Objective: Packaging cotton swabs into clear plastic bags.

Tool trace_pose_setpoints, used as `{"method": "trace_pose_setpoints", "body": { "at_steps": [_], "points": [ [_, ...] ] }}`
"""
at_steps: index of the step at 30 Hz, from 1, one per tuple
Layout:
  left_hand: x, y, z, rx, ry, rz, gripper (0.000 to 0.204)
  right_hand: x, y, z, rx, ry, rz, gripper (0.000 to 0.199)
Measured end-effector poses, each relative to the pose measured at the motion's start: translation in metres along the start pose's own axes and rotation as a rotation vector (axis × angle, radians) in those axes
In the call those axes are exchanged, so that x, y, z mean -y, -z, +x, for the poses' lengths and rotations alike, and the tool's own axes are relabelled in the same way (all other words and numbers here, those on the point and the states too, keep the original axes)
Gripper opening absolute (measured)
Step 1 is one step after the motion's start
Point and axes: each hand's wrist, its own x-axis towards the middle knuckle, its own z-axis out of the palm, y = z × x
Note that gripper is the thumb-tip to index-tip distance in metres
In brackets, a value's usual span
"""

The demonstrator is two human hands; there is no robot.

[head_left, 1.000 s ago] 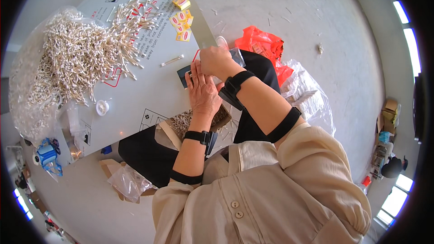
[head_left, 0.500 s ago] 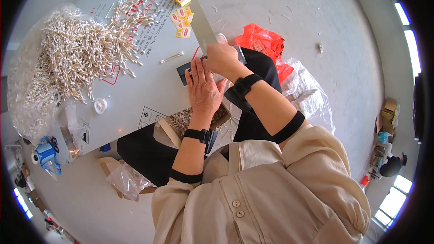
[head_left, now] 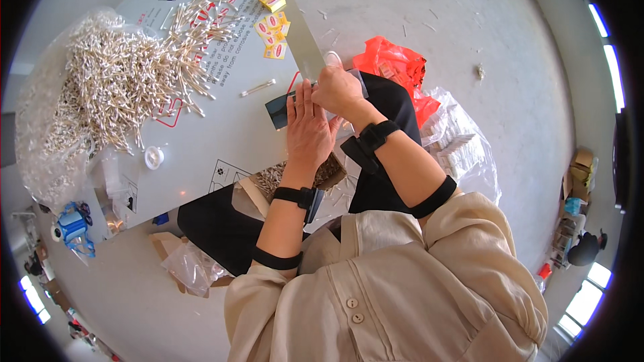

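My left hand [head_left: 310, 127] lies flat, fingers stretched out, on a dark rectangular piece [head_left: 276, 114] at the table's right edge. Part of that piece is covered by the hand. Right beside it, my right hand [head_left: 337, 90] is closed with its fingers curled; what they grip is hidden. Some clear plastic [head_left: 363, 86] shows just right of this hand. A single bundle of cotton swabs [head_left: 258, 88] rests on the table left of the dark piece. Farther off lie small yellow-and-white packets [head_left: 274, 30] and a yellow box [head_left: 272, 1].
A big heap of cotton swabs [head_left: 111, 87] in clear plastic covers the table's left side, near a small round white container [head_left: 153, 157]. Below the table edge is a carton of swabs [head_left: 329, 173]. Red [head_left: 386, 59] and clear [head_left: 463, 144] bags lie to the right.
My left hand has slid slightly right, so more of the dark piece shows. My right hand stays closed beside it. The whole view has shifted a little.
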Motion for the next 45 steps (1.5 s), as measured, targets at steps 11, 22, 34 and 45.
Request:
{"method": "trace_pose_setpoints", "body": {
  "at_steps": [11, 22, 34, 45],
  "points": [
    [0.008, -0.004, 0.009, -0.38, 0.222, -0.609, 0.059, -0.085, -0.029, -0.01, -0.151, -0.259, 1.213, 0.025],
    [-0.013, -0.017, 0.024, -0.431, 0.279, -0.873, 0.06, -0.073, -0.043, -0.013, -0.046, -0.325, 1.643, 0.018],
    [-0.024, 0.0, 0.004, 0.127, -0.057, 0.131, 0.082, -0.078, -0.043, -0.018, -0.006, -0.309, 1.656, 0.022],
    [-0.006, 0.004, 0.017, 0.142, -0.164, 0.112, 0.079, -0.082, -0.049, -0.015, 0.032, -0.294, 1.682, 0.014]
  ]
}}
